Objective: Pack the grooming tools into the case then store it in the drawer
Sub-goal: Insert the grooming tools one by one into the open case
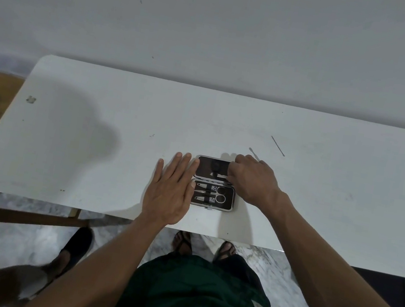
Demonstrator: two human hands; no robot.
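A small dark grooming case [214, 182] lies open on the white table [91, 133]. Its near half holds scissors [216, 197] and slim metal tools under an elastic strap. My left hand [170, 192] lies flat with fingers apart against the case's left edge. My right hand [252, 181] reaches over the far half, its fingertips pinched on a small metal tool [219, 175] at the lining. Two thin metal tools lie loose on the table beyond that hand: one [254, 153] just behind the knuckles, another [277, 145] farther right.
The table stands against a plain wall. Its front edge runs just before my body. A wooden frame [22, 216] sits under the left side. Another person's foot in a dark shoe [77, 242] stands on the marble floor at lower left.
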